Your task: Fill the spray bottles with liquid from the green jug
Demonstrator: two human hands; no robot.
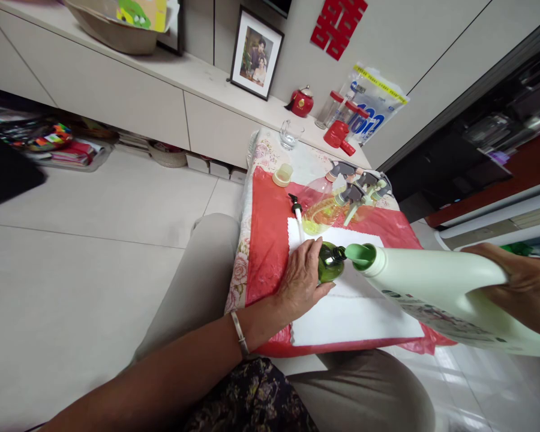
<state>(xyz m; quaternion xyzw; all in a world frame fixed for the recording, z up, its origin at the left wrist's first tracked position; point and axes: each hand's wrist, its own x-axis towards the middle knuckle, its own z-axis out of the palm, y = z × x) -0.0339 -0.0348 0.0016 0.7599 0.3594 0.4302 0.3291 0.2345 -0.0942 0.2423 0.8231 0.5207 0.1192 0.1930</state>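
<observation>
My left hand (302, 273) is wrapped round a small dark green bottle (329, 270) that stands on a white cloth (351, 318). The bottle has no top on its neck. From the right, my right hand (517, 279) grips the handle of a large pale green jug (436, 282), tipped on its side. Its green pouring spout is right at the small bottle's mouth; whether liquid is flowing I cannot tell. A black and white pump top (296, 207) lies behind my left hand, and a pale cap (283, 174) sits farther back.
Several clear spray bottles (326, 210) stand behind the cloth, some with yellowish liquid. Red plastic sheeting (270, 240) covers the small table. At its far edge are a glass cup (290, 135) and a red object (336, 134). A framed photo (256, 54) stands on the cabinet.
</observation>
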